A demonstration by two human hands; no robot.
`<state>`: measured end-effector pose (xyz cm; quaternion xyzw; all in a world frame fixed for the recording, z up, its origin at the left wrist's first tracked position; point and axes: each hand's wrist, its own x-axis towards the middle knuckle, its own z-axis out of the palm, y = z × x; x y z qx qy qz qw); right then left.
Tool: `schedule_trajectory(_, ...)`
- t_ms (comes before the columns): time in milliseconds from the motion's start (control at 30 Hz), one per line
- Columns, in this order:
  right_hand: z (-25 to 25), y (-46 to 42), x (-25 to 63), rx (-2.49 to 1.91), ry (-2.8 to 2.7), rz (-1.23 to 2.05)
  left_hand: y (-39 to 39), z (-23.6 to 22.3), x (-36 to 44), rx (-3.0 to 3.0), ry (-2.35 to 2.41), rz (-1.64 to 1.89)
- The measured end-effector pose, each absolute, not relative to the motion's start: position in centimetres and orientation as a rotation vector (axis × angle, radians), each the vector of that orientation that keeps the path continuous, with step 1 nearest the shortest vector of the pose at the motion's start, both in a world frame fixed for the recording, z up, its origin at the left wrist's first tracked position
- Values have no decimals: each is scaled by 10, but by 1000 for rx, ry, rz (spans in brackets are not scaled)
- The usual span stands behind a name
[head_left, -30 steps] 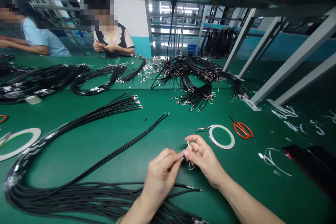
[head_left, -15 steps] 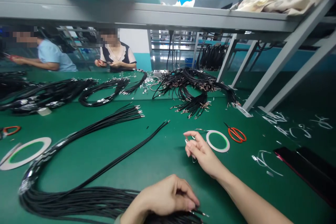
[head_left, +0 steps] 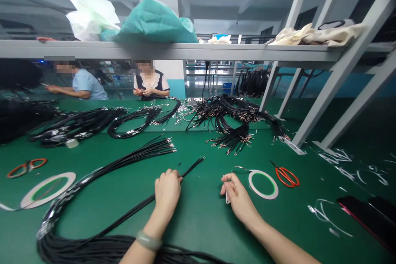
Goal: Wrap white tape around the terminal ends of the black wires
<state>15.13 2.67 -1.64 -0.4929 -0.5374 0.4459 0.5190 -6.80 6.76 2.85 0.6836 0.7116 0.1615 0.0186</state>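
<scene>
Cables (head_left: 133, 213) run through the left hand (head_left: 168, 192), its grip clasping them; right hand (head_left: 237, 196) clutches white strip (head_left: 228, 199).

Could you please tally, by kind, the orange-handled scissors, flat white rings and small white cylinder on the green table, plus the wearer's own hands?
Orange-handled scissors: 2
Flat white rings: 2
Small white cylinder: 1
Wearer's hands, left hand and right hand: 2
Total: 7
</scene>
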Motion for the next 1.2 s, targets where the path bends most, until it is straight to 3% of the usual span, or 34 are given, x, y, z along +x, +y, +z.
schedule_trajectory(333,-19,19,145,-1230,-1125,1012,47,33,-58,2114,2165,701)
schedule_trajectory(733,8,2,143,-1020,-1026,1134,4,37,-5,1823,1275,982)
schedule_trajectory(1200,16,-2,143,-1037,-1047,1293,-1,36,-4,1489,1209,975)
